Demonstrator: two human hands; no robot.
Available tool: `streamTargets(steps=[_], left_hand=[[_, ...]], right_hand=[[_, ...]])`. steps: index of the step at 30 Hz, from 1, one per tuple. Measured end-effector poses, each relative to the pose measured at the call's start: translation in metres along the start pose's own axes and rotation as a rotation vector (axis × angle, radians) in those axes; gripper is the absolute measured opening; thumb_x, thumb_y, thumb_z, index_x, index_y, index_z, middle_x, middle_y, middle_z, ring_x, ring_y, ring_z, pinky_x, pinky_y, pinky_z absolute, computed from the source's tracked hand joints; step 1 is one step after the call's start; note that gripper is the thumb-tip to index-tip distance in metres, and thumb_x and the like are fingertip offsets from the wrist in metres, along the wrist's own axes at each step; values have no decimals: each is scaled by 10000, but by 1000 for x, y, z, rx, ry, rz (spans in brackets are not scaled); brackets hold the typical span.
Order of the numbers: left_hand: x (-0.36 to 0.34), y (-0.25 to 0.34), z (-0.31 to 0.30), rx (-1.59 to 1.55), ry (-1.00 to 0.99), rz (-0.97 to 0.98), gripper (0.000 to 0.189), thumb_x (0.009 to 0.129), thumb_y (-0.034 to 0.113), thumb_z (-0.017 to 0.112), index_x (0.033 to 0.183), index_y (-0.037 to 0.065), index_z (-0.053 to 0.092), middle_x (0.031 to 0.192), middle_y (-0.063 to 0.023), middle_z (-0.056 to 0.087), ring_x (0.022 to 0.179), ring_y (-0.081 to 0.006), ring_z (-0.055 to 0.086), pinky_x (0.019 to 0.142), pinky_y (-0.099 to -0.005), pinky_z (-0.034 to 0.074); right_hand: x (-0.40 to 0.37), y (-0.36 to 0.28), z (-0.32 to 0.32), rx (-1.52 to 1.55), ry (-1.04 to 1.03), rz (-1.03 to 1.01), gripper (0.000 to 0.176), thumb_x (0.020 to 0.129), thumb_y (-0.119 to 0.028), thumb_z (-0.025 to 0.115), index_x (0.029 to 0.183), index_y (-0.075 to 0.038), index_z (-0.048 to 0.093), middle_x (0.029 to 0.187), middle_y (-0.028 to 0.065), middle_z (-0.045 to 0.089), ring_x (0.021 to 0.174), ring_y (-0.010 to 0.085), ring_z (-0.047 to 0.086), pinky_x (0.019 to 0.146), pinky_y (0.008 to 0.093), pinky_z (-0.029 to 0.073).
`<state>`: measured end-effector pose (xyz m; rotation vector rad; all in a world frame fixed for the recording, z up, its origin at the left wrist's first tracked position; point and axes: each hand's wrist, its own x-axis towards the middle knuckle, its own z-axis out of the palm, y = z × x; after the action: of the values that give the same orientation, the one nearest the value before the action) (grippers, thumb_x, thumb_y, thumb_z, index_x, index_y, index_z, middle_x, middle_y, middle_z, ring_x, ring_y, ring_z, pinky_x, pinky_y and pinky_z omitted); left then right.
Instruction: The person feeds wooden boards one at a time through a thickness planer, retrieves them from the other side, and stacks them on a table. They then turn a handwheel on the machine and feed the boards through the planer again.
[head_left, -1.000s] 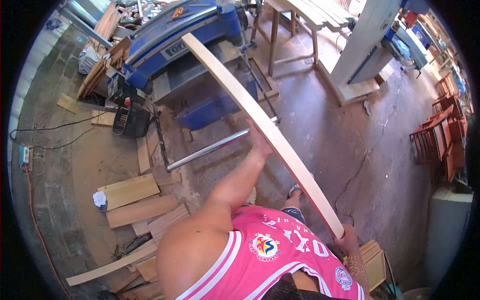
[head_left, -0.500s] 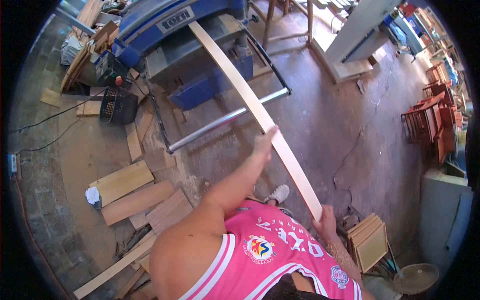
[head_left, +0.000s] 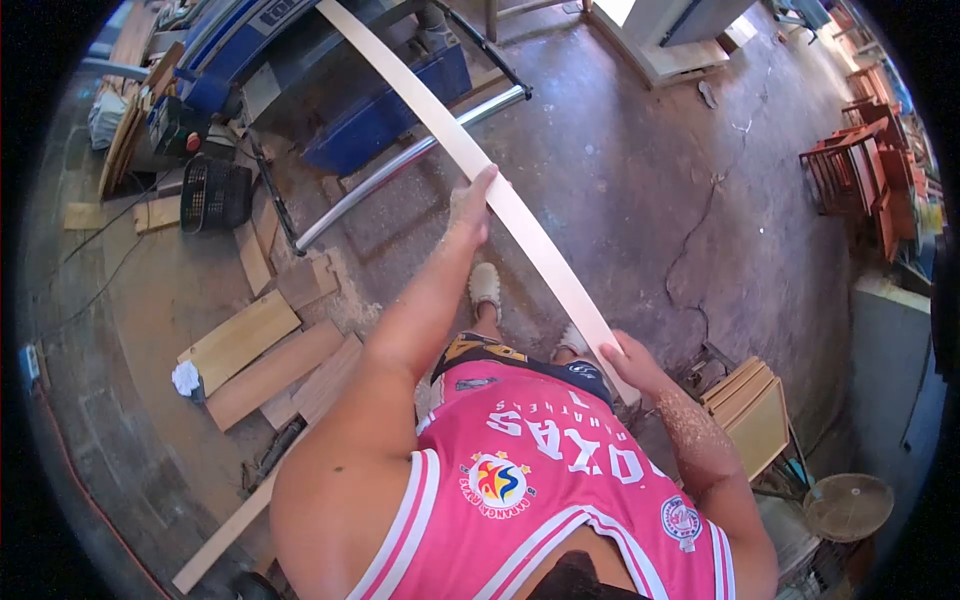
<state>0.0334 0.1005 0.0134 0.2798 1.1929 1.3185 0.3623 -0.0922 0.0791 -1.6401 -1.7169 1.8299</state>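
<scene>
A long pale wooden board point(head_left: 545, 252) runs diagonally from the blue machine point(head_left: 235, 35) at the top down to my waist. My left hand point(head_left: 472, 205) grips it near its middle, with the thumb over the top face. Close to the near end, my right hand point(head_left: 632, 362) is closed round the board's right edge. The far end meets the machine at the top edge of the view. Between the machine and my left hand, the board passes over a metal roller bar point(head_left: 385, 172).
Loose planks point(head_left: 275, 372) lie on the floor at left, near a black basket point(head_left: 216, 194). Stacked wooden frames point(head_left: 750, 410) and a round sieve-like object point(head_left: 848, 507) stand at lower right. Reddish wooden furniture point(head_left: 860, 175) is at far right.
The view has shifted, so the machine sits higher in it. Both hands still hold the board, and my right hand is now slightly up from its near end. Both my feet now show.
</scene>
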Motion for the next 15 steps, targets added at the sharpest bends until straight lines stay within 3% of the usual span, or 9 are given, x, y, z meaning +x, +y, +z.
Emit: streamTargets(steps=[5,8,11,13,15], left_hand=[[-88,-46,23,226,56,-65,490,843,248,716,1177,-48,514,1036,-104,611,893,-205,627,752,-344,519],[-121,-69,40,114,106,10,499,855,259,710,1193,-56,521,1066,-114,614,925,-201,615,791,-331,499],[-122,-85,42,135,222,10,545,905,367,637,1230,-56,524,1113,-140,608,979,-222,599,848,-351,480],[-121,-82,55,183,358,29,646,944,493,518,1271,-63,503,1168,-175,589,1056,-262,574,911,-378,454],[-117,-79,59,221,402,44,666,948,508,496,1283,-67,491,1201,-197,575,1096,-283,560,939,-383,439]], right_hand=[[35,-7,-2,-86,-35,-84,525,937,-444,527,1135,40,577,1074,249,622,1029,350,601,877,402,453],[48,-7,-2,-114,-40,-168,573,924,-486,532,1124,48,586,1017,271,641,971,401,623,836,425,475],[51,-22,1,-116,-30,-76,565,933,-489,515,1042,57,606,966,257,652,934,369,636,803,419,475],[63,-10,10,-112,-14,-99,585,927,-505,514,1025,64,605,947,262,654,922,378,638,792,424,477],[67,-22,10,-108,15,-139,627,914,-535,519,1012,78,605,936,284,652,919,387,643,781,439,479]])
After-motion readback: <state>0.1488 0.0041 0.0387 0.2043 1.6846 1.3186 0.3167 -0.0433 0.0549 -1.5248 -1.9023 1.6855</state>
